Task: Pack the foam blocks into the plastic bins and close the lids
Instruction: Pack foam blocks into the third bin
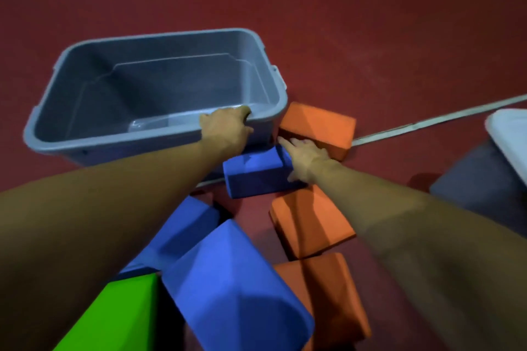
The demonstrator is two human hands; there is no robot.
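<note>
My left hand (225, 125) grips the near rim of the grey plastic bin (85, 134), fingers curled over the edge into the interior. The bin stands open and empty on the red floor (370, 23); no lid for it is identifiable.

My right hand (306, 158) rests on the blue foam block (253, 177) just in front of the bin, fingers extended toward the orange block (319, 125) beside it; whether they pinch anything, I cannot tell.

Recommended procedure:
1. Hold the bin steady with the left hand so it does not slide.
2. Close the right-hand fingers across the blue block's short sides; foam compresses, so grip firmly.
3. Lay it flat against a bin wall to save room.

Further blue, orange and green blocks (114, 316) lie nearer me, still unpacked.
</note>
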